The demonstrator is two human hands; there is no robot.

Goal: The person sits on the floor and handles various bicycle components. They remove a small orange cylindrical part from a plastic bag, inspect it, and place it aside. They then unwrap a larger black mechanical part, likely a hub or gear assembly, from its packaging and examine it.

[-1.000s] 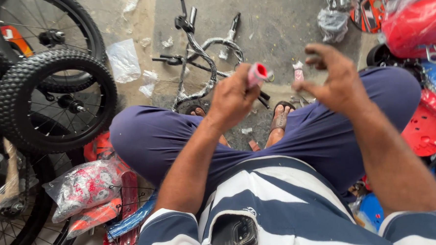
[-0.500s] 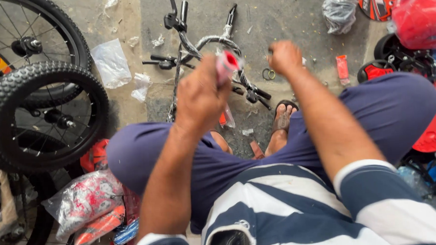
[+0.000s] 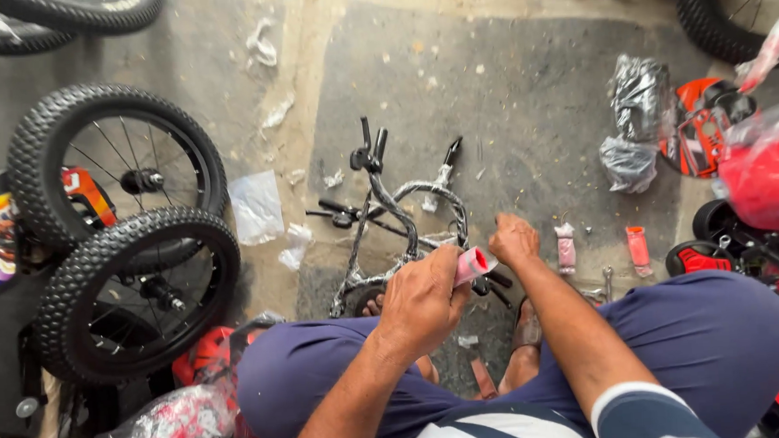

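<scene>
Left hand [image 3: 423, 296] is clamped on the red grip [image 3: 472, 264], dead center; right hand [image 3: 513, 238], fingers curled together, rests on the handlebar [image 3: 407, 218] at 1 o'clock. I'd line it up straight and twist.

Pink grip [image 3: 472, 264], black handlebar [image 3: 404, 218], navy trousers [image 3: 709, 328]

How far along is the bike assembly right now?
Done: two tyred wheels lie ready. In hand: left hand holds a red-tipped grip; right hand is at the black handlebar. Left: wrapped parts sit unopened and loose on the floor.
</scene>
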